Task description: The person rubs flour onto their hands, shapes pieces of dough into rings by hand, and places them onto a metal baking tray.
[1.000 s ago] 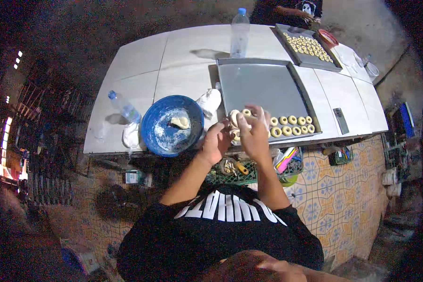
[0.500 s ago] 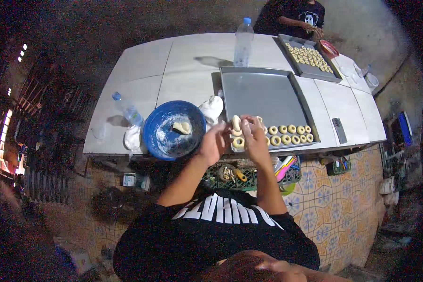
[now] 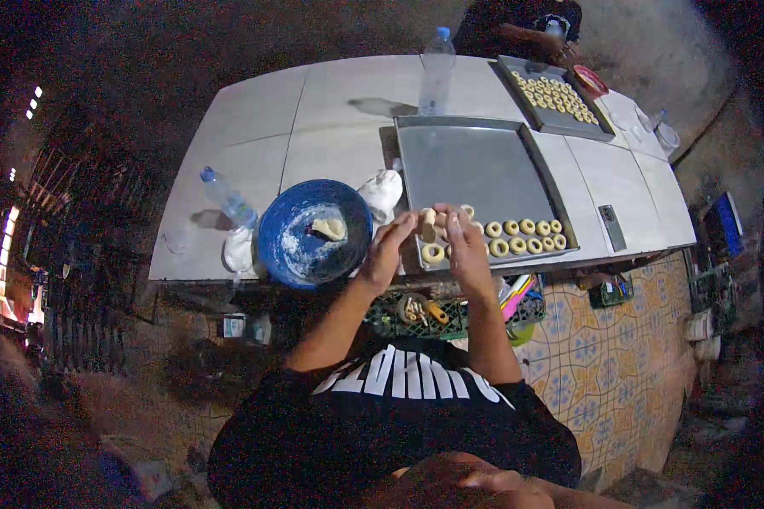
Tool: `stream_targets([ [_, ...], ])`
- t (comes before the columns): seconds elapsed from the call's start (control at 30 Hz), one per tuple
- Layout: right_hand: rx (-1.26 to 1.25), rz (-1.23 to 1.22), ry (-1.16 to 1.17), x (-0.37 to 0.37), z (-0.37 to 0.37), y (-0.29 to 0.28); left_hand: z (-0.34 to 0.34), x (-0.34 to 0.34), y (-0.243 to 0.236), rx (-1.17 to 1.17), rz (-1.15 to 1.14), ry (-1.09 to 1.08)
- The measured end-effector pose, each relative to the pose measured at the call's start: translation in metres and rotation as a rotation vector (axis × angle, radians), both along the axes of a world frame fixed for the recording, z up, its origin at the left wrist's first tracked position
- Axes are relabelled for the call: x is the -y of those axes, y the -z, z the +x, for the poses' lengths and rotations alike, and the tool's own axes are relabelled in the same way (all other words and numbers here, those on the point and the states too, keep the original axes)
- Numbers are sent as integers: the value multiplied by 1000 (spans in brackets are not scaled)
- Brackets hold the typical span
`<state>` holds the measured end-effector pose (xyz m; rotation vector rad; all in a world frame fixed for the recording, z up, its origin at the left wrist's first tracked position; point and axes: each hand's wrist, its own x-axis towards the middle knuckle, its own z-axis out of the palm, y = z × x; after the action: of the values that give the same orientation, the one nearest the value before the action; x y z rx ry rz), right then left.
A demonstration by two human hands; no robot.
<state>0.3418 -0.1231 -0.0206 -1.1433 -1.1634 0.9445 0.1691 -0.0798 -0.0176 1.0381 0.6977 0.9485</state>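
Observation:
A short pale piece of dough (image 3: 429, 224) is between my two hands, above the near-left part of a metal baking tray (image 3: 475, 161). My right hand (image 3: 469, 253) has its fingers curled behind the dough and grips it. Close beside it, my left hand (image 3: 387, 253) has its fingers stretched out, the tips near the dough's left side. Rings of dough (image 3: 518, 246) lie in two rows along the tray's near edge; my right hand hides some. To the left stands a blue bowl (image 3: 272, 242) with white flour and a lump of dough (image 3: 329, 229) in it.
White bags (image 3: 382, 193) flank the bowl, and a plastic bottle (image 3: 227, 199) leans at its left. Another bottle (image 3: 437, 76) stands behind the tray. A phone (image 3: 611, 227) lies at right. A second tray (image 3: 598, 131) of rings sits near another person (image 3: 518, 30). Below is a green crate (image 3: 382, 321).
My left hand's fingers have straightened and moved slightly off the dough. The dough stays by my right fingers and now looks shorter and more upright.

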Motion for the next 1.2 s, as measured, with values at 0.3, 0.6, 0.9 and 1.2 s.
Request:
stream_targets([
  [0.3,9,57,-43,12,-2,-26,-1,-6,-4,-40,129,63],
  [0.6,-146,-18,-85,9,0,-19,-2,-5,-2,-77,303,56],
  [0.9,-170,10,-102,9,-1,-18,-6,-4,-8,-36,251,75],
  [1.2,-288,-36,-98,8,-4,-15,-5,1,-13,51,312,76],
])
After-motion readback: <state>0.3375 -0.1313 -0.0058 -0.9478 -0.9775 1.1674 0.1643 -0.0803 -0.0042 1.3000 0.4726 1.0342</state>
